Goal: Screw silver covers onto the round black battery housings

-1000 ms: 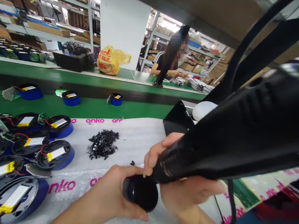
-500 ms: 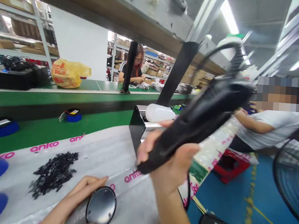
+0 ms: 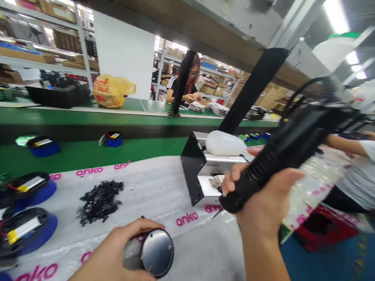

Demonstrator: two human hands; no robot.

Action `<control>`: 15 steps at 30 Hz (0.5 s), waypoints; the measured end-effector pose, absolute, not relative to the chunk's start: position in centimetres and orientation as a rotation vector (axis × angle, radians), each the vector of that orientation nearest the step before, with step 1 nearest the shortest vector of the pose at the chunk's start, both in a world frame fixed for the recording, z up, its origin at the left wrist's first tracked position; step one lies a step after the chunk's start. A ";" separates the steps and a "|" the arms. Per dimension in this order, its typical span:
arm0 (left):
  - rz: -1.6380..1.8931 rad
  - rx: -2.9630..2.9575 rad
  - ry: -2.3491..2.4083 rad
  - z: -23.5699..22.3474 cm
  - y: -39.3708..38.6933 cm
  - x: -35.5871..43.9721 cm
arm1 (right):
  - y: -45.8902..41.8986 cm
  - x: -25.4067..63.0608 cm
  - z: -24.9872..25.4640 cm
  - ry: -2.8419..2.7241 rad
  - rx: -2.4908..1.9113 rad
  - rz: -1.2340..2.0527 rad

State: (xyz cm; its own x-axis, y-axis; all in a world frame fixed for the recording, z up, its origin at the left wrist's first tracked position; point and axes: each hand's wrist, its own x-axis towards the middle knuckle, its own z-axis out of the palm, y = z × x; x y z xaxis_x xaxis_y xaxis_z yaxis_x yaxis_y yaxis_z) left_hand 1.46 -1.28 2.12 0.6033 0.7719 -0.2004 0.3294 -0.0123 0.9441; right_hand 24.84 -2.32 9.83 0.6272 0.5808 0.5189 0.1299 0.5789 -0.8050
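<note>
The left hand (image 3: 115, 259) is gripping a round part (image 3: 154, 253) low over the tabletop (image 3: 158, 190), right of the clips (image 3: 99, 200), while the right hand (image 3: 263, 201) is clutching a black tool (image 3: 289, 147) whose cord (image 3: 303, 86) could be snagging the dispenser (image 3: 201, 167).

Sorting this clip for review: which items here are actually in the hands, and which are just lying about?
In hand:
- left hand holds the round black part
- right hand grips the black corded tool

Lying about:
- pile of small black clips
- blue discs with batteries
- yellow bag
- white bottle
</note>
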 end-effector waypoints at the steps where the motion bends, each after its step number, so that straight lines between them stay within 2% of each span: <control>1: 0.447 1.601 0.927 2.3 -1.2 1.4 | -2.9 23.3 10.1 -0.867 -0.884 0.391; 7: 0.502 1.624 0.847 1.3 -1.2 0.8 | -3.8 15.9 10.6 -1.002 -0.658 0.602; 15: 0.539 1.561 0.722 1.3 -0.9 0.9 | -2.0 14.9 7.6 -1.018 -0.674 0.667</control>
State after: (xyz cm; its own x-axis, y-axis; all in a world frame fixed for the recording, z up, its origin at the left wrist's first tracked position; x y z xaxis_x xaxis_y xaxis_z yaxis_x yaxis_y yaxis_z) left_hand 0.88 -0.91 1.31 0.6925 0.7179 -0.0714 0.1357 -0.0324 0.9902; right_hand 14.90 -1.96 7.65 0.3717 0.7627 0.5293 -0.1803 0.6186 -0.7648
